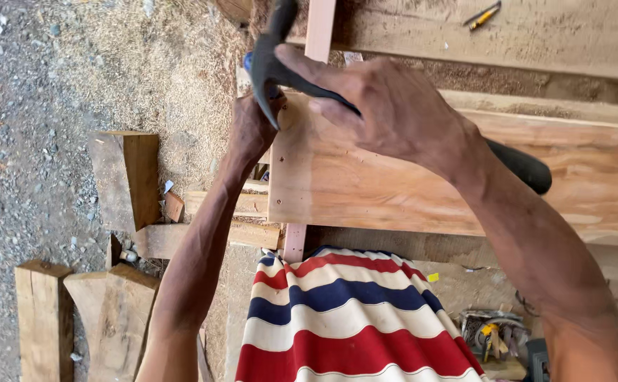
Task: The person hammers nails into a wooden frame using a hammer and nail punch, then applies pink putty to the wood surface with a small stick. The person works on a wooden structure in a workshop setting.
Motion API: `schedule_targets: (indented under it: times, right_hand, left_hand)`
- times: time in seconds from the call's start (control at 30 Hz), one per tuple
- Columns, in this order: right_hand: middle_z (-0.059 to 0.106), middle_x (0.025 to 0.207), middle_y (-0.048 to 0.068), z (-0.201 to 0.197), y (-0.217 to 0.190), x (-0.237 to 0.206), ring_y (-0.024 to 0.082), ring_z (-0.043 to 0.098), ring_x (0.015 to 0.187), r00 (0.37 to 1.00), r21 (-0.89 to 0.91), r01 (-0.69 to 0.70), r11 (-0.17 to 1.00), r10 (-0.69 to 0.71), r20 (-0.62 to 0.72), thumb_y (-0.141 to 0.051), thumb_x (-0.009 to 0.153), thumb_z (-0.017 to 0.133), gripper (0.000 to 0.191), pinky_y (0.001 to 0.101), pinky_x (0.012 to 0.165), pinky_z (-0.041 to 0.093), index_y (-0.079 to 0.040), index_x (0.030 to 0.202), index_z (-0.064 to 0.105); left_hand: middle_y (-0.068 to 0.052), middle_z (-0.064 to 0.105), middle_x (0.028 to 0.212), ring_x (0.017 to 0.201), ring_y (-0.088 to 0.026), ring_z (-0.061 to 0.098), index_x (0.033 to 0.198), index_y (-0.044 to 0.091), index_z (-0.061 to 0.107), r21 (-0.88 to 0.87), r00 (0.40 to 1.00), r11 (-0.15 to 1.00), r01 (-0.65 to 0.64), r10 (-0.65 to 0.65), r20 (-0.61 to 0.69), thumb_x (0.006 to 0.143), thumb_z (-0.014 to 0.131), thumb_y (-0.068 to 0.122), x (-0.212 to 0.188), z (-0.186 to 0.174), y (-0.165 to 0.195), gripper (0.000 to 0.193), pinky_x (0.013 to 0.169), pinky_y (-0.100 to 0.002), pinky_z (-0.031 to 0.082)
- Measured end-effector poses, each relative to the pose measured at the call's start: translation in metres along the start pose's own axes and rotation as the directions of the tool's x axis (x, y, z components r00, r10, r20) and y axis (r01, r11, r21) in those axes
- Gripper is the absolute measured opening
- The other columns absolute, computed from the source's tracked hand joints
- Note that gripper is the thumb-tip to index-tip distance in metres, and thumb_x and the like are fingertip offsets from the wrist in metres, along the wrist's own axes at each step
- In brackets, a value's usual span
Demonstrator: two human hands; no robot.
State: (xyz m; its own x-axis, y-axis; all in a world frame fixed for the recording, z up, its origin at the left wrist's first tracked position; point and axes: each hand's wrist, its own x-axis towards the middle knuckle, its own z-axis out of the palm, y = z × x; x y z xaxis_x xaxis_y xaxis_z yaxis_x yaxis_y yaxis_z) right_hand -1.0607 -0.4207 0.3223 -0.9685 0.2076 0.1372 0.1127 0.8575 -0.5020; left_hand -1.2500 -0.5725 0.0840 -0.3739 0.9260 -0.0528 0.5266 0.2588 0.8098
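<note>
My right hand grips a black claw hammer near its head, and the black handle end sticks out past my wrist. The hammer head sits over the left end of a pale wooden plank. My left hand is pressed against that plank's left end, right under the hammer claw; whether its fingers hold anything is hidden. A thin pinkish wooden slat runs upright behind the plank.
A second long plank lies above with a yellow pencil on it. Wood offcuts and blocks lie on sawdust-covered gravel at left. My red, white and blue striped shirt fills the bottom centre. Tools lie at lower right.
</note>
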Motion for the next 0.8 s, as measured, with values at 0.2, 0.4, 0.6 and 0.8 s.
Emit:
schedule_targets:
  times: [0.2, 0.4, 0.6, 0.8]
  right_hand:
    - [0.076, 0.112, 0.014, -0.002, 0.010, -0.059, 0.016, 0.069, 0.070, 0.985, 0.288, -0.136, 0.948, 0.161, -0.067, -0.013, 0.109, 0.063, 0.066, 0.0345, 0.062, 0.055, -0.018, 0.167, 0.031]
    - [0.067, 0.128, 0.016, 0.026, 0.000, -0.165, 0.010, 0.060, 0.072, 0.765, 0.412, -0.544, 0.731, 0.634, -0.113, -0.017, 0.099, 0.066, 0.072, 0.0296, 0.059, 0.051, -0.005, 0.161, 0.032]
    - [0.060, 0.077, 0.003, 0.083, -0.025, -0.288, 0.007, 0.054, 0.057, 0.408, 0.615, -0.732, 0.294, 0.911, 0.050, -0.023, 0.097, 0.062, 0.069, 0.0257, 0.047, 0.046, -0.008, 0.160, 0.039]
    - [0.058, 0.064, 0.005, 0.122, -0.049, -0.371, 0.011, 0.053, 0.048, 0.253, 0.671, -0.734, 0.103, 0.959, 0.129, -0.026, 0.094, 0.070, 0.045, 0.0284, 0.044, 0.044, -0.003, 0.131, 0.058]
  left_hand:
    - [-0.015, 0.072, 0.116, 0.106, -0.030, 0.072, 0.111, 0.005, 0.071, 0.430, 0.789, 0.666, -0.610, 0.561, 0.251, 0.085, 0.060, -0.001, -0.061, 0.020, 0.019, 0.029, 0.063, -0.034, 0.061]
    - [-0.016, 0.062, 0.138, 0.101, -0.031, 0.072, 0.117, 0.005, 0.067, -0.069, 0.979, 0.992, 0.106, -0.092, 0.182, 0.100, 0.054, 0.001, -0.106, 0.031, 0.039, 0.022, 0.083, -0.038, 0.065]
    - [-0.023, 0.060, 0.139, 0.122, -0.046, 0.059, 0.125, 0.001, 0.068, 0.193, 0.962, 0.944, -0.269, 0.271, 0.014, 0.101, 0.055, -0.001, -0.052, 0.021, 0.040, 0.027, 0.099, -0.053, 0.054]
    - [-0.010, 0.078, 0.086, 0.061, -0.016, 0.062, 0.114, 0.008, 0.076, -0.158, 0.652, 0.925, 0.345, -0.115, 0.750, 0.101, 0.059, 0.017, -0.142, 0.052, 0.121, 0.023, 0.060, -0.034, 0.055]
